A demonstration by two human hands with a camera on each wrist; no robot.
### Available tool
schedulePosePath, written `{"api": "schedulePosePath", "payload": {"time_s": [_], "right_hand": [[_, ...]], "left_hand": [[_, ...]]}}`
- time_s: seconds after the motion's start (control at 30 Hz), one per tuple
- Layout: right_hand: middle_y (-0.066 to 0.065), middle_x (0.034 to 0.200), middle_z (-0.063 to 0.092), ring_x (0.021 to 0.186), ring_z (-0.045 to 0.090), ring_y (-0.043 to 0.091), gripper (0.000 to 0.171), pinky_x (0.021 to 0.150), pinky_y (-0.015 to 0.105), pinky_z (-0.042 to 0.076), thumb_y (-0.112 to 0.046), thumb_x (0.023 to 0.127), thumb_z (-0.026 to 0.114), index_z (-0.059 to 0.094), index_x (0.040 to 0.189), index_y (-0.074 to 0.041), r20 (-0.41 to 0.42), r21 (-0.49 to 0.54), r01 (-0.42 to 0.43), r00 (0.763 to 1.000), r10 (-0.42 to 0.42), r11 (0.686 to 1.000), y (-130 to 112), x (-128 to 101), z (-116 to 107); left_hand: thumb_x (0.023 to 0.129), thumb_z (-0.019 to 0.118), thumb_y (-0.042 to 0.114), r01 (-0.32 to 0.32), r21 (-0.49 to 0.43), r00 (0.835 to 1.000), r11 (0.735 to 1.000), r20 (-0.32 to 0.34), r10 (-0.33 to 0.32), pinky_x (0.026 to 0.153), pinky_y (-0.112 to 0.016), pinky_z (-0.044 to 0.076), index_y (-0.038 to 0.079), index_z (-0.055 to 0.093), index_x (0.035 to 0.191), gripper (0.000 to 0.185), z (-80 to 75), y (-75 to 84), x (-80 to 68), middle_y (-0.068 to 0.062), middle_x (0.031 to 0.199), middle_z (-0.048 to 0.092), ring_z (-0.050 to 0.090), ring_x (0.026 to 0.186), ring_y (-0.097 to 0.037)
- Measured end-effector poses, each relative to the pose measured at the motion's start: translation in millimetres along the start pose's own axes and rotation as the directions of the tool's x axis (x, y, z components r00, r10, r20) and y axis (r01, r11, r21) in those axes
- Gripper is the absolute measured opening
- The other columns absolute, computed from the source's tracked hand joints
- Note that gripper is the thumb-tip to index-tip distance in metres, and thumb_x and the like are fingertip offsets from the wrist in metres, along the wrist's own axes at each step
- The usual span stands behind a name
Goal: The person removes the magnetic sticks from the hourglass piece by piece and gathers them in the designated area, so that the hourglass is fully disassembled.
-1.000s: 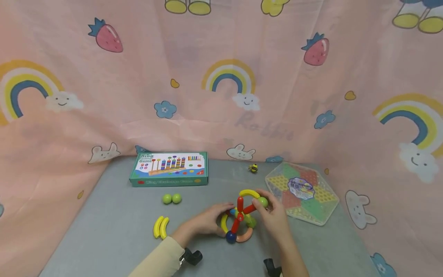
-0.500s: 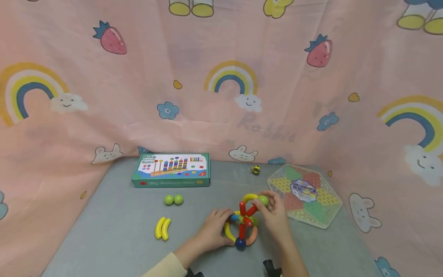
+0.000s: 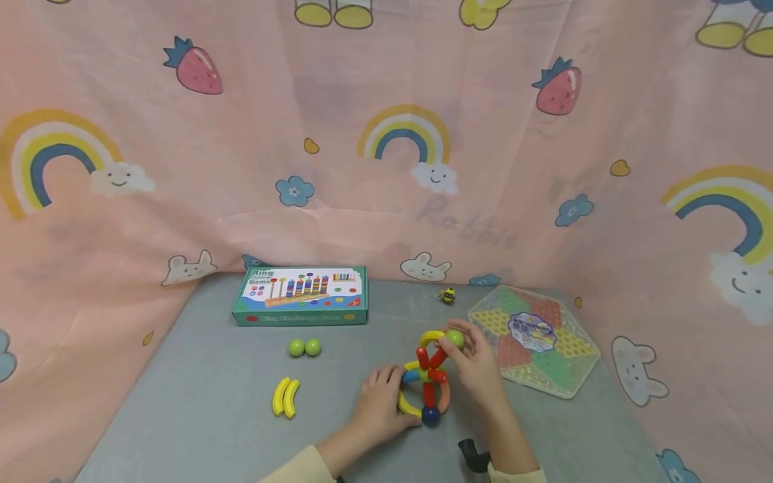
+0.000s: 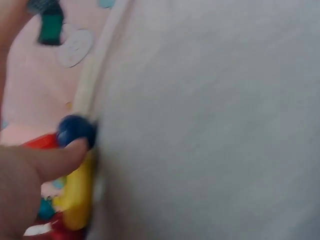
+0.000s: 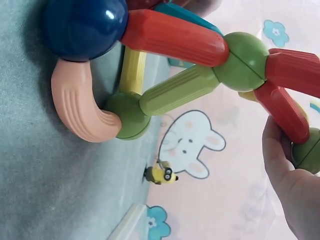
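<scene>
A toy structure (image 3: pixel 430 382) of coloured rods and balls stands on the grey table (image 3: pixel 199 416). My left hand (image 3: pixel 391 394) grips its yellow curved piece (image 3: pixel 406 401) at the base. In the left wrist view a fingertip (image 4: pixel 60 157) touches the dark blue ball (image 4: pixel 75 131) beside the yellow curve (image 4: pixel 80 195). My right hand (image 3: pixel 464 345) pinches the green ball (image 3: pixel 454 339) at the top, beside a yellow arc. In the right wrist view that hand (image 5: pixel 287 175) holds the end green ball (image 5: pixel 307 150) of a red rod (image 5: pixel 285 107).
A green game box (image 3: pixel 300 296) lies at the back left. Two green balls (image 3: pixel 304 347) and two yellow curved pieces (image 3: pixel 284 397) lie to the left. A hexagonal checkers board (image 3: pixel 534 342) lies right, with a small bee toy (image 3: pixel 447 295) behind. Pink curtain surrounds the table.
The structure has shifted a little to the right and its red rods have turned. Both hands have stayed on it, the left one moving right with the base.
</scene>
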State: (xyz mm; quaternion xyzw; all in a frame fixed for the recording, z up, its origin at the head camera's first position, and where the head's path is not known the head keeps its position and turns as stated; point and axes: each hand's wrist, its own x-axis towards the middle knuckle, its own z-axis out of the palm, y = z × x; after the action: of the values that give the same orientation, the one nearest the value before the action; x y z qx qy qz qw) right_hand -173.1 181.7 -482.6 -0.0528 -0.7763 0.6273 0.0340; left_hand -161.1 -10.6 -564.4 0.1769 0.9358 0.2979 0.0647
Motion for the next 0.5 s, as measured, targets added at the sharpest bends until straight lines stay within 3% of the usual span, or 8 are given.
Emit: {"api": "schedulePosePath", "payload": {"time_s": [0.13,0.2,0.3,0.37,0.5], "right_hand": [[0.013,0.136,0.063,0.110,0.068,0.021,0.043,0.096,0.023,0.051,-0.023,0.099,0.067,0.051,0.138,-0.014,0.019,0.023,-0.010,1.000,0.009,1.000,-0.1,1.7,0.4],[0.013,0.136,0.063,0.111,0.068,0.021,0.044,0.098,0.026,0.051,-0.024,0.099,0.067,0.051,0.139,-0.015,0.025,0.026,-0.017,1.000,0.017,1.000,-0.3,2.3,0.8],[0.012,0.136,0.063,0.111,0.068,0.020,0.044,0.100,0.030,0.052,-0.025,0.099,0.067,0.051,0.139,-0.016,0.021,0.018,-0.026,0.999,0.026,0.999,-0.3,2.7,1.1],[0.011,0.135,0.064,0.110,0.068,0.021,0.044,0.101,0.032,0.052,-0.024,0.099,0.067,0.051,0.139,-0.016,0.015,0.010,-0.026,1.000,0.026,1.000,0.0,2.8,0.6],[0.010,0.133,0.066,0.109,0.068,0.022,0.044,0.103,0.039,0.051,-0.024,0.099,0.067,0.051,0.139,-0.016,0.013,-0.016,-0.009,1.000,0.009,1.000,0.1,2.5,-1.0]], "left_hand": [[0.070,0.091,0.044,-0.012,-0.090,0.990,0.996,0.136,0.025,0.108,-0.053,0.043,0.010,0.043,0.151,0.100,-24.4,-5.6,6.4,-0.014,0.151,0.044,0.044,0.135,-0.034],[0.076,0.088,0.035,-0.007,-0.145,0.986,0.989,0.162,0.030,0.109,-0.053,0.043,0.009,0.041,0.153,0.093,-38.4,-6.2,11.6,-0.015,0.153,0.043,0.043,0.138,-0.035],[0.088,0.077,0.023,-0.010,-0.230,0.996,0.973,0.089,0.032,0.106,-0.054,0.046,0.010,0.046,0.150,0.070,-55.8,-1.0,21.7,-0.015,0.148,0.051,0.050,0.134,-0.034],[0.094,0.071,0.019,-0.057,-0.252,0.998,0.966,0.004,0.059,0.104,-0.051,0.048,0.012,0.050,0.147,0.058,-63.2,4.2,30.0,-0.012,0.143,0.057,0.055,0.129,-0.031],[0.096,0.069,0.020,-0.192,-0.176,0.978,0.966,-0.117,0.173,0.101,-0.043,0.052,0.018,0.055,0.144,0.051,-70.9,15.4,44.2,-0.005,0.136,0.064,0.061,0.122,-0.023]]}}
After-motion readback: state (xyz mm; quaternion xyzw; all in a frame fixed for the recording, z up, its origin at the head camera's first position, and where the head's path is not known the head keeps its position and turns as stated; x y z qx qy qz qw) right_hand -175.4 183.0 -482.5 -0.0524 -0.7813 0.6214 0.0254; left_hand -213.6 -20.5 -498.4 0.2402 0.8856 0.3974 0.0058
